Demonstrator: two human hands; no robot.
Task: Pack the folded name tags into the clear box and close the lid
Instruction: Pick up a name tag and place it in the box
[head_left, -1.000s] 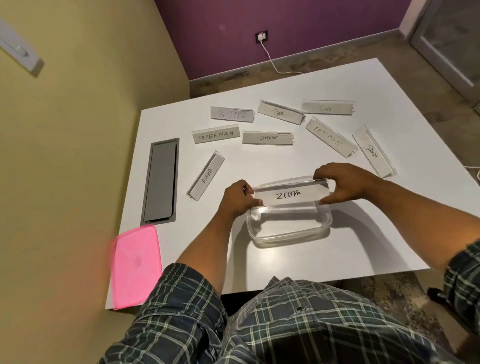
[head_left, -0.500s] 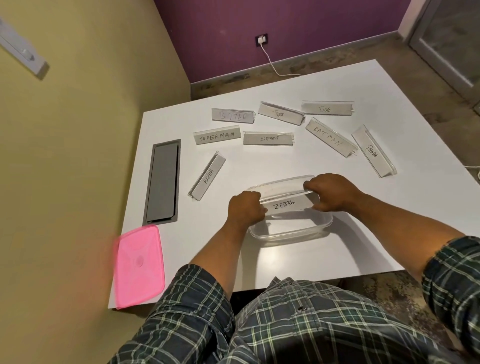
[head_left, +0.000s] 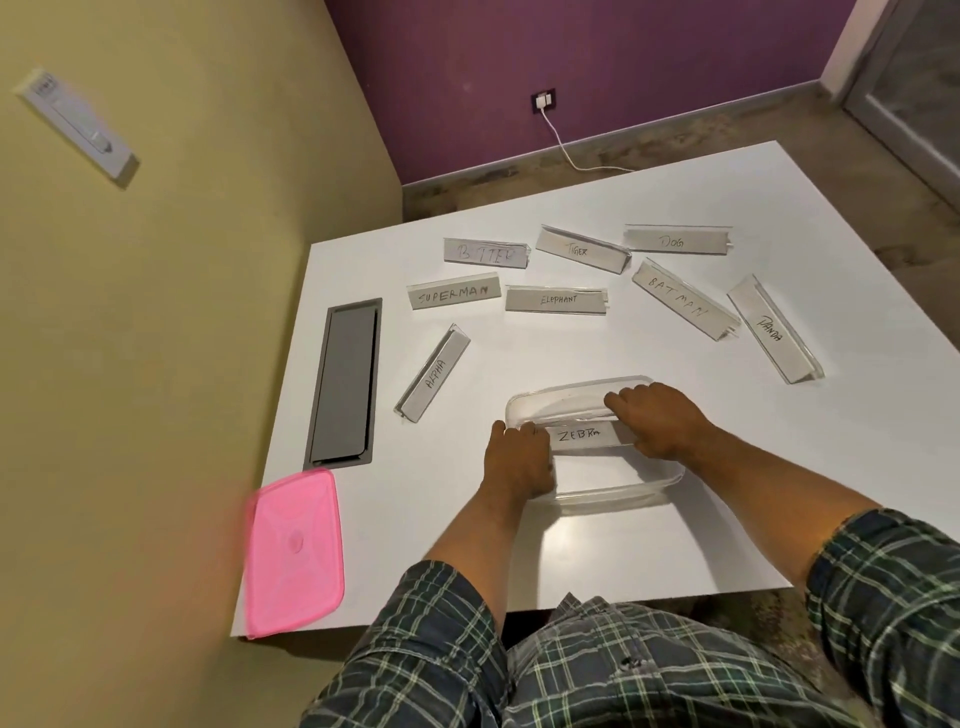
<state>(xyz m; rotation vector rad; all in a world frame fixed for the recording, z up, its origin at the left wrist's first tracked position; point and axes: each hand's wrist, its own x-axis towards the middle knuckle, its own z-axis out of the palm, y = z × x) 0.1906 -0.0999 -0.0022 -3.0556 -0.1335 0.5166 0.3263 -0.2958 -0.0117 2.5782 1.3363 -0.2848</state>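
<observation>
Head view shows the ZEBRA tag (head_left: 581, 435) inside the clear box (head_left: 597, 491), its long axis left to right across the box, both ends hidden under the left hand (head_left: 518, 457) and right hand (head_left: 658, 420), whose curled fingers grip it.

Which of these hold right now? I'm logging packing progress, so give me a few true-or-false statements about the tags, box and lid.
1. Both hands, left hand and right hand, hold the ZEBRA tag in the clear box. True.
2. The pink lid is on the box. False: it lies at the table's near left corner.
3. Eight tags lie loose on the table. True.
4. The PANDA tag is already in the box. False: it lies on the table, right of the BATMAN tag.
</observation>
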